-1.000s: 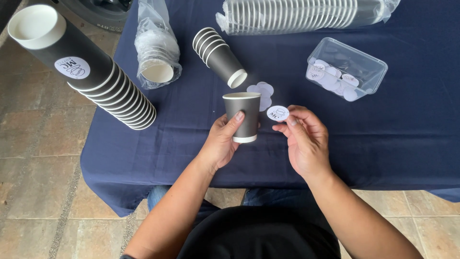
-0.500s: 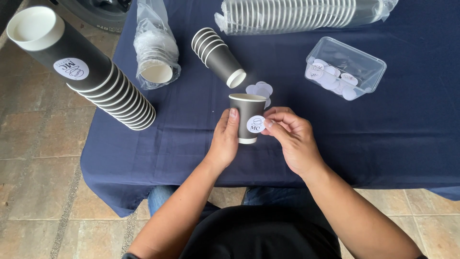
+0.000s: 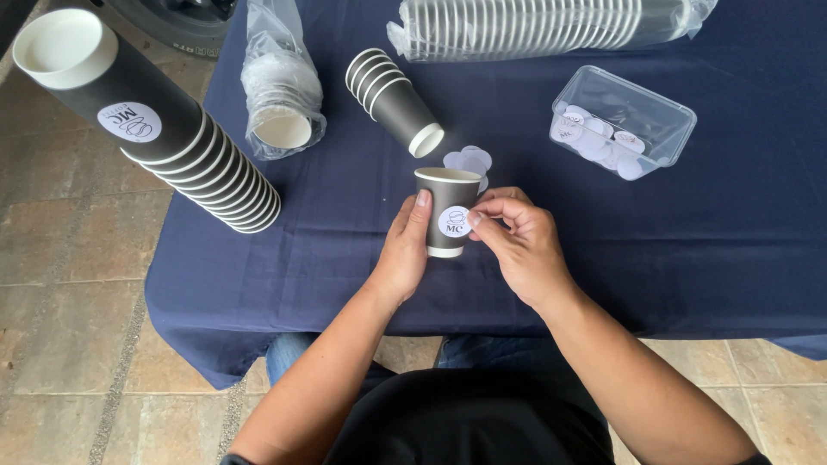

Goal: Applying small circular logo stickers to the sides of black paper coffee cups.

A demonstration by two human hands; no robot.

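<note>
Sticking a round label on a paper cup

The left hand [image 3: 405,254] wraps its fingers around a dark paper cup [image 3: 448,211] standing upright near the front edge of the blue tablecloth [image 3: 689,258]. The right hand [image 3: 521,250] pinches its fingertips on a round white sticker [image 3: 453,222] on the cup's side. The sticking step looks almost done; next the sticker likely needs a flat, smooth press. A short stack of cups [image 3: 392,99] lies behind, a long labelled stack [image 3: 155,129] juts past the left edge, and a clear tub of stickers [image 3: 622,122] sits towards the right.
</note>
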